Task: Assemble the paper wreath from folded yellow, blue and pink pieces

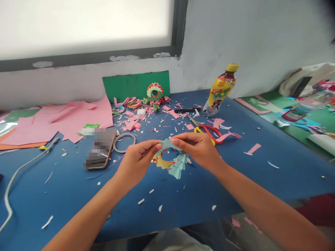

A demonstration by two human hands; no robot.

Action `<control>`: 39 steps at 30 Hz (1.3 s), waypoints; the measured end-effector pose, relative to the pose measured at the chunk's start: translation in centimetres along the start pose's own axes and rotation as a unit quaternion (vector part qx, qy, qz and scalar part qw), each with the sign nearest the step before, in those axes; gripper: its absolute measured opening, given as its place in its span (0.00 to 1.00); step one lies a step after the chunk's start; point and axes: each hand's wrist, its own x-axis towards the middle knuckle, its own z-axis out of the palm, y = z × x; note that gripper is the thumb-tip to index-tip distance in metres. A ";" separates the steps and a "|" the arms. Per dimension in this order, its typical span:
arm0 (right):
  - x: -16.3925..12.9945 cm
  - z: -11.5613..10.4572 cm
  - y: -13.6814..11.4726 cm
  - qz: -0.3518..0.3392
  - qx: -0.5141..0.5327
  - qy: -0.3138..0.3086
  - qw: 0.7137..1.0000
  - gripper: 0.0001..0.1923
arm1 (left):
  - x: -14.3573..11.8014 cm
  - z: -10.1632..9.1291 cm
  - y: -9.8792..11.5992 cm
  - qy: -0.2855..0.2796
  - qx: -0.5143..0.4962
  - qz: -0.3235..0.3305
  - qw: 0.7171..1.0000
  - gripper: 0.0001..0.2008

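Note:
Between my two hands, above the blue table, hangs a folded paper ring [178, 166] of light blue and yellow pleated pieces with an open middle. My left hand [140, 158] pinches its upper left edge between thumb and fingers. On the upper right edge my right hand [200, 148] is closed in the same way. The fingertips of both hands nearly meet at the top of the ring. Just behind my right hand lie scissors [209, 130] with red and yellow handles. A roll of tape [125, 143] lies beyond my left hand.
A phone [101, 150] lies left of the tape. Pink paper sheets [65, 118] cover the back left. A yellow-capped bottle [221, 90] stands at the back right. A finished-looking paper ring [154, 92] leans by a green board [125, 85]. Paper scraps dot the table [125, 216]; a white cable [15, 177] runs left.

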 end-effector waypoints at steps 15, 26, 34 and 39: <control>0.0 0.3 0.0 -0.012 0.017 0.022 1.000 0.09 | -0.1 0.3 -0.4 0.023 -0.025 -0.007 0.999 0.14; 0.3 0.5 0.7 0.028 0.067 0.020 0.997 0.12 | 0.3 0.4 -0.3 0.016 -0.063 -0.058 0.996 0.14; 0.3 0.1 0.5 0.031 0.003 -0.049 0.998 0.13 | -0.2 0.3 -0.3 -0.027 0.034 -0.009 0.999 0.13; 0.2 0.2 0.5 0.040 0.003 -0.065 0.997 0.12 | -0.2 0.3 -0.3 -0.045 0.046 -0.004 0.998 0.13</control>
